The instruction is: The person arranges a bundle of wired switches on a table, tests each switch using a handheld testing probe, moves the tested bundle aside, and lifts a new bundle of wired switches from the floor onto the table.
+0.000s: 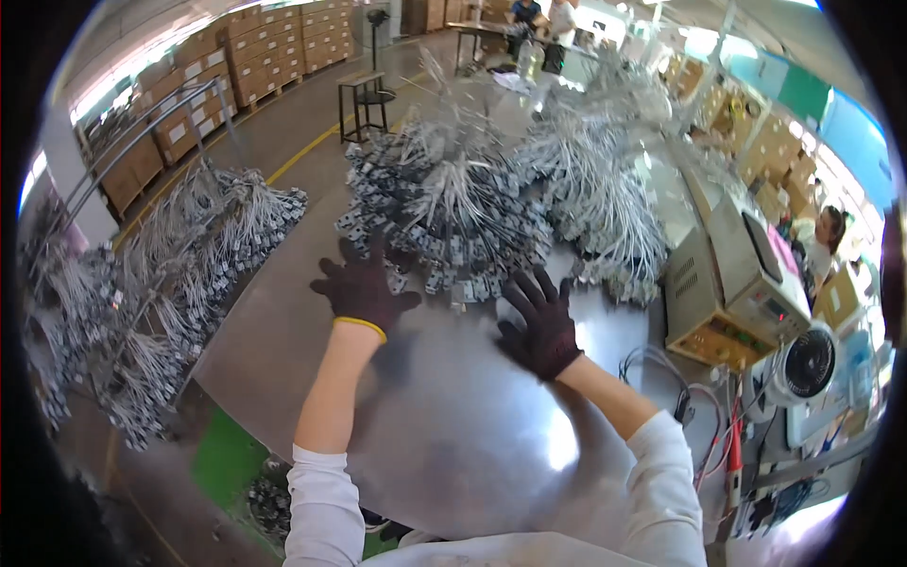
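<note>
Both my hands wear dark knitted gloves and reach over a shiny metal table (444,416). My left hand (364,288) has its fingers spread at the near left edge of a big heap of grey cables (453,203) with small dark connectors on their ends. My right hand (541,326), fingers also apart, is just short of the heap's right front edge. Neither hand holds anything. Whether the fingertips touch the connectors is hard to tell. A second bunch of pale grey cables (605,208) lies right behind my right hand.
More cable bundles (198,274) hang over a rack left of the table. To the right stand grey instrument boxes (727,283), a white fan (803,364) and red and black leads (713,425). Stacked cartons (269,52), a stool (364,104) and a seated person (822,241) are farther off.
</note>
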### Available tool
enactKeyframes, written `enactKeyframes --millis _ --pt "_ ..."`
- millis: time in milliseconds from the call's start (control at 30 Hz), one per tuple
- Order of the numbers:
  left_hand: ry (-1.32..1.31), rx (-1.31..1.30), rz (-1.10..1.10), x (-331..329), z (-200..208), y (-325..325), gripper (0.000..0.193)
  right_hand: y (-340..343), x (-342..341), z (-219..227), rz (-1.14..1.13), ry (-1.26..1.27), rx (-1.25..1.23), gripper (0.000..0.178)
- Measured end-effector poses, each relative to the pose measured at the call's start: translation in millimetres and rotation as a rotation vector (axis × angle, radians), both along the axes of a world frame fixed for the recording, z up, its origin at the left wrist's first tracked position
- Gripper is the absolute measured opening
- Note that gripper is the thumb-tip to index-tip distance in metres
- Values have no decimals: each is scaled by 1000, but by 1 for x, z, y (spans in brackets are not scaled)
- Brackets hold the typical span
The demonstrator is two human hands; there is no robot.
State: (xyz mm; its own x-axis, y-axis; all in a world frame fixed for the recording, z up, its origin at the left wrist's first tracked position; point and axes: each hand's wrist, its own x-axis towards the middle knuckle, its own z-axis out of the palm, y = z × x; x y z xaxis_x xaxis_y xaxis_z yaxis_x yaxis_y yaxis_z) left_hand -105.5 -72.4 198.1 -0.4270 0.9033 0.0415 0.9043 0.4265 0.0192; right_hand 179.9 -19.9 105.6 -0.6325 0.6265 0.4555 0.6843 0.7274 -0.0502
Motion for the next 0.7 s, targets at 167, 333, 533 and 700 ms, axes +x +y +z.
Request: enactKeyframes --millis 167,333,533,700 --pt "-248 32 -133 15 -38 47 145 32 46 8 48 44 -56 66" --pt "-136 331 -176 20 -107 77 152 42 63 1 147 16 -25 68" --pt "-181 401 -179 13 -107 123 156 69 46 8 218 68 -359 71" --pt "-166 465 -237 -26 -138 165 158 97 22 -13 230 81 -344 72"
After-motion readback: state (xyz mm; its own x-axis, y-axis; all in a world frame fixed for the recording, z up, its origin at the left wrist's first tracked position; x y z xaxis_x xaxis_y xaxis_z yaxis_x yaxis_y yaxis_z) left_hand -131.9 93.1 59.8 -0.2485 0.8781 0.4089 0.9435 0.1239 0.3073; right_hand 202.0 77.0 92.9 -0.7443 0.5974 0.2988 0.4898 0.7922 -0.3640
